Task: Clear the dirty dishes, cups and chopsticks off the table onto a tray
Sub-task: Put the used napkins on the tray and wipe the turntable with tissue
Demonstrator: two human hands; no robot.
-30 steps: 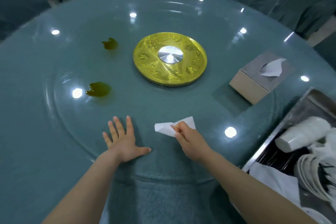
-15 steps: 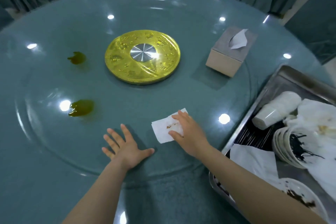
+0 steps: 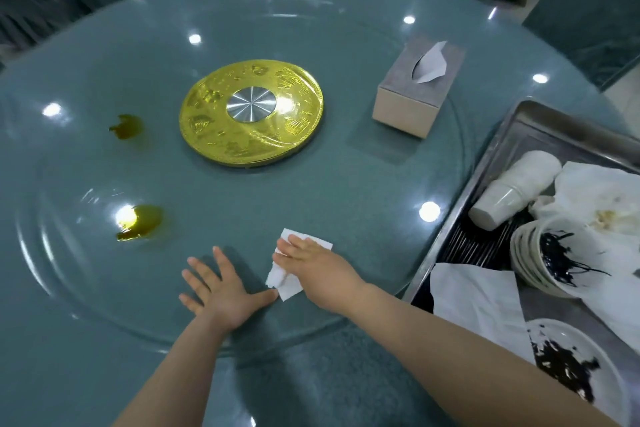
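Head view: the person leans over a round table (image 3: 346, 21) with a glass turntable (image 3: 311, 191) on it. The left hand (image 3: 221, 291) lies flat on the glass near the table's near edge, its fingers (image 3: 199, 274) straight and spread apart, the thumb pointing toward the other hand. Just beside it, the right hand (image 3: 311, 263) presses down on a white tissue (image 3: 287, 284) with flat fingers held together; the tissue shows at the fingertips and again under the heel of the hand, touching the left thumb.

The metal tray (image 3: 519, 135) sits at the table's right edge, its long axis running from the near edge toward the far right. In it a stack of white cups (image 3: 512, 194) lies on its side, long axis slanting, the open mouth toward the table's centre. Next to the cups a stack of small dishes (image 3: 533, 253) stands tilted, smeared with dark sauce. A dirty plate (image 3: 585, 367) lies in the tray's near end, and crumpled white napkins (image 3: 609, 198) fill the rest.

On the turntable, two brownish-yellow spills (image 3: 140, 222) sit toward the left edge, well apart from each other. A gold disc (image 3: 252, 114) with a silver hub marks the centre, and a tissue box (image 3: 415, 90) stands between it and the tray.
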